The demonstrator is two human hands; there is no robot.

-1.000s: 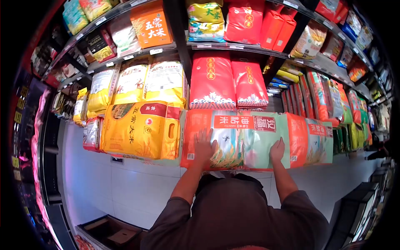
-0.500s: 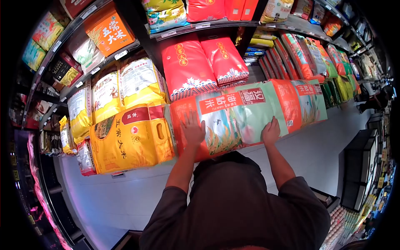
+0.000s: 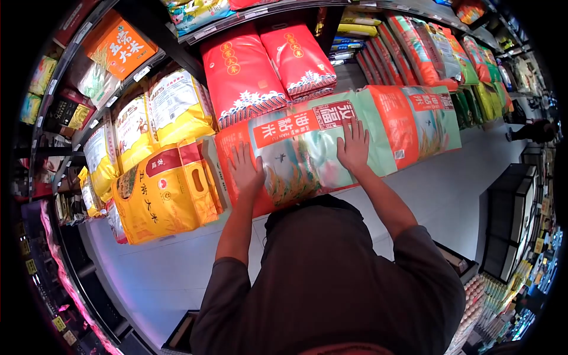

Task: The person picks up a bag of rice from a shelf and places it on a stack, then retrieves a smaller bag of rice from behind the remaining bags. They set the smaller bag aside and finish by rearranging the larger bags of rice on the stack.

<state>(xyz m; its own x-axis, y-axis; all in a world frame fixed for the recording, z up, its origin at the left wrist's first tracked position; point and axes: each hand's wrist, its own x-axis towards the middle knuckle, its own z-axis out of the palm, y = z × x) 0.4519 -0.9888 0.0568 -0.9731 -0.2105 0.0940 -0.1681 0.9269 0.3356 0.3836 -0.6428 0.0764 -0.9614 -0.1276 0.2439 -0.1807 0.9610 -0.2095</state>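
Observation:
A large red and pale-green rice bag [image 3: 290, 168] lies flat in front of me, with a printed panel of rice ears and large characters. My left hand [image 3: 247, 173] rests on its red left end, palm down and fingers spread. On the pale-green part, close to the dark red label, my right hand [image 3: 354, 151] lies flat with its fingers stretched out. Neither hand is closed round anything. To the right lies a second bag of the same design [image 3: 408, 127]. Against the left end sits a yellow rice bag [image 3: 163, 198] with a cut-out handle.
Behind stand red rice bags [image 3: 245, 77] and, further left, yellow-and-white bags [image 3: 177, 109]. An orange box [image 3: 123, 47] sits on the upper left shelf. Pale floor [image 3: 160, 275] stretches below the bags. A dark display stand [image 3: 510, 222] is at right; a person [image 3: 535, 130] shows beyond it.
My right hand has moved from the bag's near part up toward the label, its fingers now spread. My left hand stays on the red end. The whole view has shifted slightly.

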